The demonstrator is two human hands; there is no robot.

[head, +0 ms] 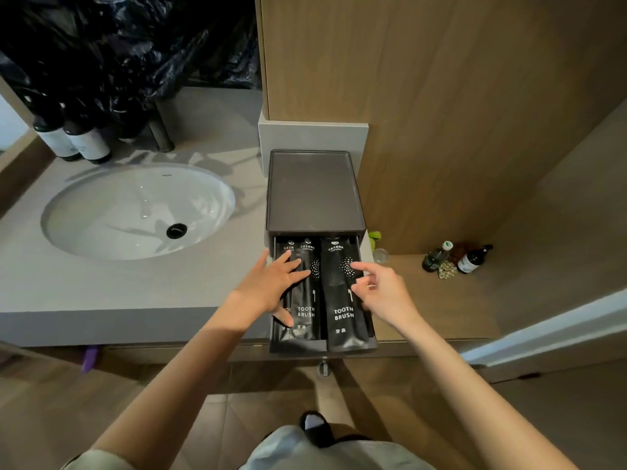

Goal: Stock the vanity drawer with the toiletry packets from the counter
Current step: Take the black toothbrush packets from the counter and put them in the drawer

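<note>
Left hand point(273, 283): fingers spread flat, pressing the left toothbrush packets point(305, 293); grip not closed.
Right hand point(381, 293): grip loose, fingers apart, index fingertip touching the right toothbrush packet point(342, 300).
Drawer point(368, 344): pulled out, packets lying lengthwise inside.
Organiser top point(314, 191): dark tray, on desk point(135, 286).
Sink point(135, 212): left, beyond.

Single head view, steep downward, close over open drawer point(322, 344), counter point(135, 293).
</note>
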